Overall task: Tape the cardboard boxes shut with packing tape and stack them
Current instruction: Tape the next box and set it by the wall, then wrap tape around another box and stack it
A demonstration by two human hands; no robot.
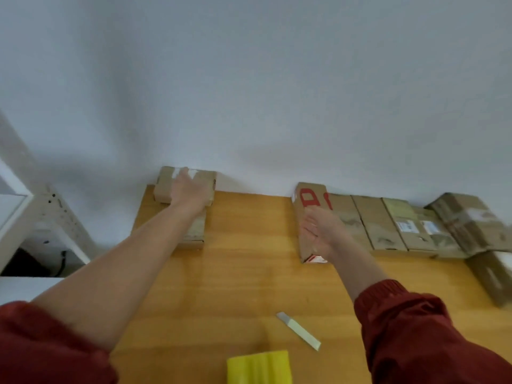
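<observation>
Wooden table (243, 259), white wall (249, 79)

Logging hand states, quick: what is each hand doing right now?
Left hand: open, resting flat on the far-left top box.
Right hand: open, at the red-printed box, holding nothing.

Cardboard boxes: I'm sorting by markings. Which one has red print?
The box at the right row's left end, by the right hand; the others show only brown card or white labels.
</observation>
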